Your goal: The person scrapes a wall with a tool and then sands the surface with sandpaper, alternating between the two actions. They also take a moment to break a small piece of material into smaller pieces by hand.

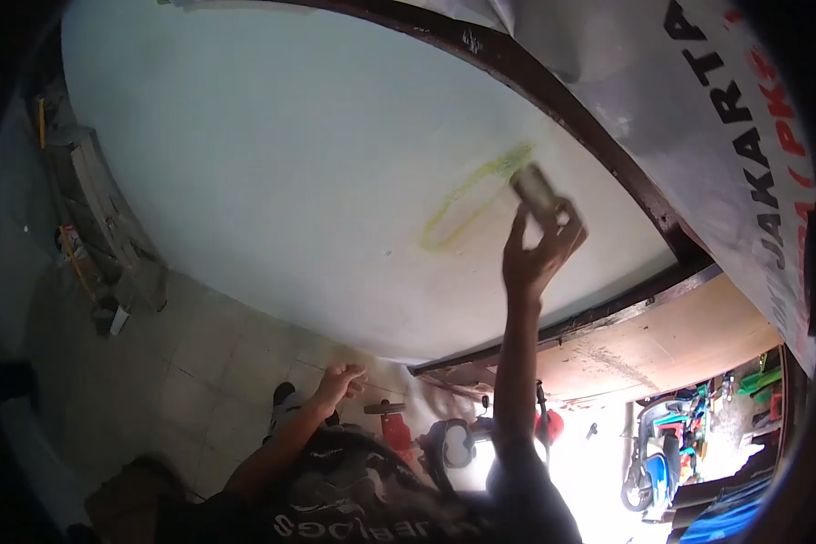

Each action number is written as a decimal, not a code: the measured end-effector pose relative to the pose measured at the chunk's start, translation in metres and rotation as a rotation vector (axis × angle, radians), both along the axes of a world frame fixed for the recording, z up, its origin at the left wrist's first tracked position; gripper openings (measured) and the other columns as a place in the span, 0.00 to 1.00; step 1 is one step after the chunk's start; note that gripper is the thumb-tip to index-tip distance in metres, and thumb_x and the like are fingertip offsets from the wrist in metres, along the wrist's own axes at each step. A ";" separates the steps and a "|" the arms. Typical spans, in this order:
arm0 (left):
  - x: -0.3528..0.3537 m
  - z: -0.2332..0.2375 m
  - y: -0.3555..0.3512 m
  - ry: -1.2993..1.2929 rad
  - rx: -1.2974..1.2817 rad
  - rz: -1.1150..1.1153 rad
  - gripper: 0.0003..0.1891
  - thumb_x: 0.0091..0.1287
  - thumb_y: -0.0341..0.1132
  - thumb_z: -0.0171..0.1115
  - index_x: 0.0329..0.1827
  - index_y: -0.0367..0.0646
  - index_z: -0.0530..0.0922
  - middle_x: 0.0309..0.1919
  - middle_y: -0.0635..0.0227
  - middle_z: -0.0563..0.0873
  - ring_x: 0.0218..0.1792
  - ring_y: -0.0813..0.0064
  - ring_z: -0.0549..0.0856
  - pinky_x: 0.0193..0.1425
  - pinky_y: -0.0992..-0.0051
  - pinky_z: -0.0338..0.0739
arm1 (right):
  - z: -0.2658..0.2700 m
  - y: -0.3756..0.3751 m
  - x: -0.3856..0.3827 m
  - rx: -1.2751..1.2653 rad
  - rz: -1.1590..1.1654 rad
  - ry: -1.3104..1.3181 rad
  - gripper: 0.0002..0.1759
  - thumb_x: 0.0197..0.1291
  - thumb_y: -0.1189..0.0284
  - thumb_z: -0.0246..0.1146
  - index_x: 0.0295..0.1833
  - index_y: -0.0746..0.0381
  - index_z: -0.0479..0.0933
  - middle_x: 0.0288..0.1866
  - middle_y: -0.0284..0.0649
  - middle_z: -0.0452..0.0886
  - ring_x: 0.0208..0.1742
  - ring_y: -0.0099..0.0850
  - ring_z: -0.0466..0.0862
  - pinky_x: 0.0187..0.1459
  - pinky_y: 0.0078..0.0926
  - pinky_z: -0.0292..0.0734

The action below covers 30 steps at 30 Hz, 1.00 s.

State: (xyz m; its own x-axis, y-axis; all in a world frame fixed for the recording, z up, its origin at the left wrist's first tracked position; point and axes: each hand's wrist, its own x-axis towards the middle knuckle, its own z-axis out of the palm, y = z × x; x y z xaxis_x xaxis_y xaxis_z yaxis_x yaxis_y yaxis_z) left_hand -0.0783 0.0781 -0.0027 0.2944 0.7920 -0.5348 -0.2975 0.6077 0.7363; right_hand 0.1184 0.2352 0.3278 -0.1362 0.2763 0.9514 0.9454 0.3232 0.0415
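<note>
The right hand held a block at the wall.
Fingers gripped the block at two o'clock, the yellow smear at its nine; at seven, the left hand's fingers were loosely bent.

blurred grey block, banner cut off above

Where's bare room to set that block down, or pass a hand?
Block: tiled floor between the left hand and the plank-like clutter at far left. Hand: the pale surface left of the yellow-green mark. Crowded: that clutter, and the bright opening at lower right around the blue motorbike.
</note>
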 end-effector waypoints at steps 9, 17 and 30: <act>-0.066 0.033 0.077 0.055 0.191 0.123 0.14 0.69 0.46 0.64 0.44 0.43 0.78 0.33 0.72 0.84 0.28 0.81 0.83 0.30 0.79 0.74 | 0.008 0.051 -0.013 0.124 -0.046 0.004 0.09 0.56 0.74 0.71 0.44 0.61 0.84 0.53 0.37 0.81 0.57 0.40 0.77 0.59 0.41 0.71; -0.084 0.019 0.077 0.026 0.148 0.023 0.14 0.69 0.43 0.65 0.45 0.42 0.79 0.33 0.70 0.85 0.27 0.81 0.83 0.29 0.79 0.74 | 0.017 0.043 -0.037 0.099 0.143 0.444 0.22 0.52 0.77 0.74 0.52 0.61 0.75 0.39 0.42 0.87 0.34 0.30 0.85 0.37 0.24 0.77; -0.105 0.005 0.076 -0.001 0.152 -0.015 0.12 0.72 0.43 0.59 0.43 0.42 0.78 0.31 0.71 0.83 0.27 0.79 0.82 0.27 0.78 0.73 | 0.012 0.052 -0.043 0.088 0.101 0.645 0.21 0.58 0.78 0.67 0.59 0.64 0.81 0.31 0.39 0.79 0.30 0.23 0.77 0.34 0.21 0.76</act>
